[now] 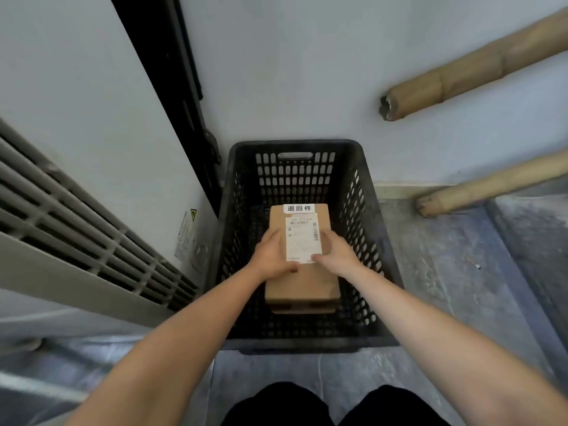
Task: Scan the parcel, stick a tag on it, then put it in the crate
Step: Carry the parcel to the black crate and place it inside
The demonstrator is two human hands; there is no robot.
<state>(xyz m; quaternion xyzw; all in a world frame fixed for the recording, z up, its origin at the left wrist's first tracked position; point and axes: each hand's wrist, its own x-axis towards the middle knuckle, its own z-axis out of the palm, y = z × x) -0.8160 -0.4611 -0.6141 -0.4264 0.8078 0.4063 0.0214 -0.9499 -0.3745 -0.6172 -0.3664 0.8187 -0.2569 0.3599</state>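
From my head view, my left hand (270, 256) and right hand (336, 252) clamp the tagged parcel (302, 262) from either side, low inside the black crate (295, 241). I should lower it flat, label up, before loosening my fingers.

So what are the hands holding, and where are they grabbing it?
Both hands hold one cardboard parcel inside the black crate. The left hand grips its left side, the right hand its right side, with thumbs on top near the white label.
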